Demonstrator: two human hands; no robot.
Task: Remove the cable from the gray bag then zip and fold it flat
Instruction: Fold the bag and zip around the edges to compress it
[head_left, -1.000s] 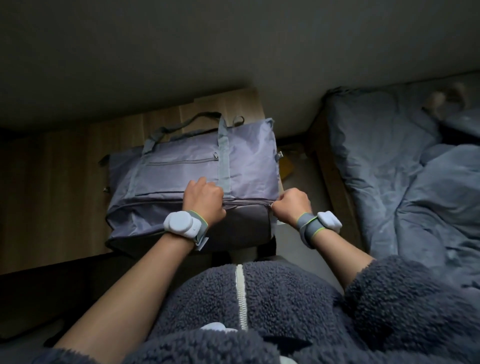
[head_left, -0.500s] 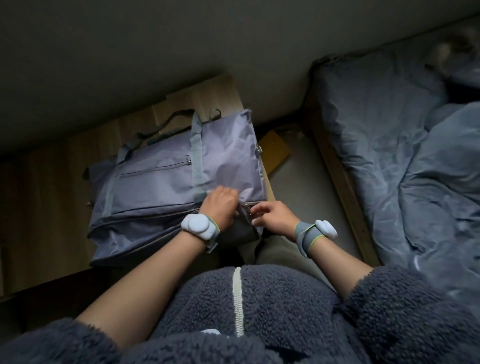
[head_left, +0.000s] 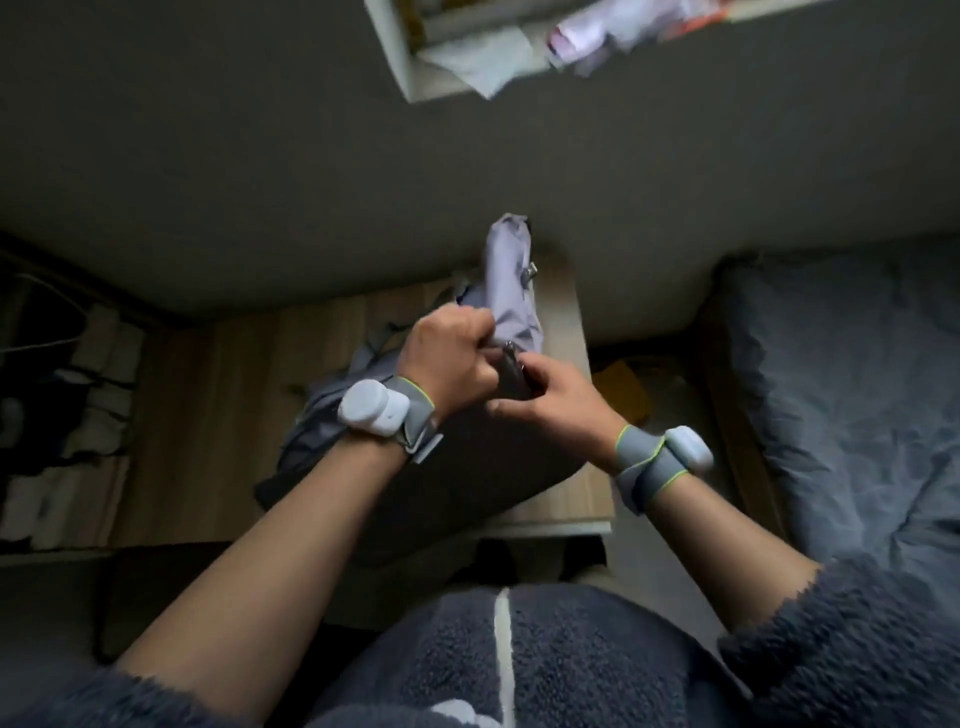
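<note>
The gray bag is lifted off the wooden table, its right end raised and bunched, the rest hanging down toward the table's near edge. My left hand is closed around the bag's fabric near the raised end. My right hand pinches a dark edge of the bag, apparently by its zipper, just below the left hand. Both hands touch each other over the bag. No cable is visible.
A bed with blue-gray bedding lies on the right. A yellow item sits on the floor between table and bed. Dark clutter is at the left. A white shelf with papers hangs at the top.
The bag lay flat on the table; now both hands have gathered its right end and raised it upright. The camera has tilted up, showing more wall and the shelf.
</note>
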